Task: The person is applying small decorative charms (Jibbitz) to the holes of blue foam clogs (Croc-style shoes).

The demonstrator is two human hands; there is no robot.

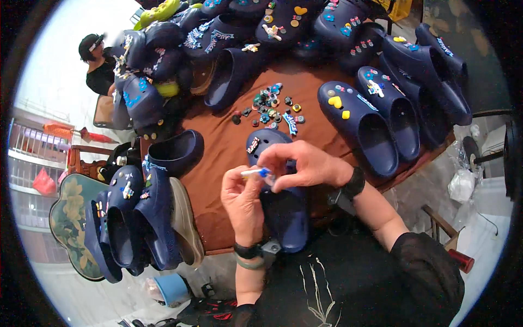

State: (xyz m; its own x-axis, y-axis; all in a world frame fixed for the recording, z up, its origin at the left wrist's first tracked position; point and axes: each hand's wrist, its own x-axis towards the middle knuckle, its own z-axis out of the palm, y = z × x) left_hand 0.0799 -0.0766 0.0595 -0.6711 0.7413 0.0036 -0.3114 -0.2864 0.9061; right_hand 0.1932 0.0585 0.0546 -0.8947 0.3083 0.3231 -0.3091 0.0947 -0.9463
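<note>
My left hand (pixel 242 204) pinches a small white and blue shoe charm (pixel 263 173) between thumb and fingers. My right hand (pixel 308 165) curls in from the other side, its thumb and fingertips closed at the charm's right end, where something pale and translucent shows. Both hands are above a navy clog (pixel 287 218) that lies with its heel toward me. Its toe carries a small red and white charm (pixel 253 145), and open holes show beside it. My right hand hides part of the clog's upper.
Beyond the clog, loose charms (pixel 267 103) lie piled on the brown cloth (pixel 218 218). Decorated navy clogs (pixel 359 128) stand at the right, others (pixel 124 218) at the left, and more crowd the far side. Another person (pixel 98 65) is at the far left. A blue bin (pixel 173 289) stands below.
</note>
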